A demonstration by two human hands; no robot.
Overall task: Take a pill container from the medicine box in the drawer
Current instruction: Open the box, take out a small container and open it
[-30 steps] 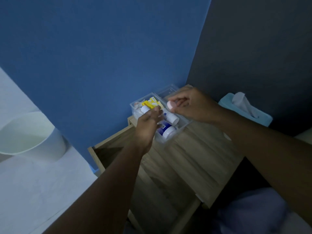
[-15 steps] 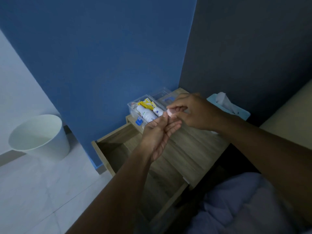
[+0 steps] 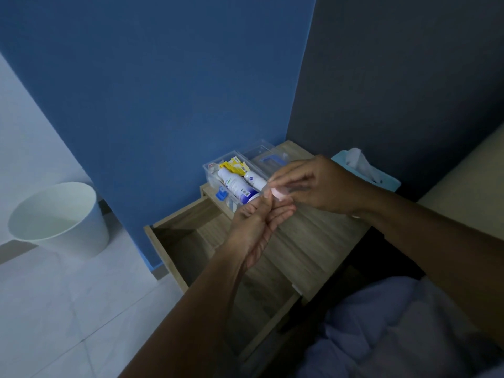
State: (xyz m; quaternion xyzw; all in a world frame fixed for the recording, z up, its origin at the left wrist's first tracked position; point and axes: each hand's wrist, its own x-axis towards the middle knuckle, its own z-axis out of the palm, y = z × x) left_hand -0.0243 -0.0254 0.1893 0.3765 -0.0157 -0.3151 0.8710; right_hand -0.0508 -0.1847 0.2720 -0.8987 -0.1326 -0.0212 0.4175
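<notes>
Fingers of the right hand (image 3: 324, 186) pinch a small pink pill container (image 3: 276, 191), already out of the clear medicine box (image 3: 215, 170) just behind. Left hand (image 3: 259, 222) sits cupped, loosely spread, right underneath and touching it. Long axis too blurry to call.

Just one view here: a wide-angle head cam, looking forward and steeply down, close above the wooden nightstand (image 3: 308, 236) in the blue wall (image 3: 163, 91) corner. Open drawer (image 3: 174, 238) and white bin (image 3: 60, 219) sit left of the fingers.
</notes>
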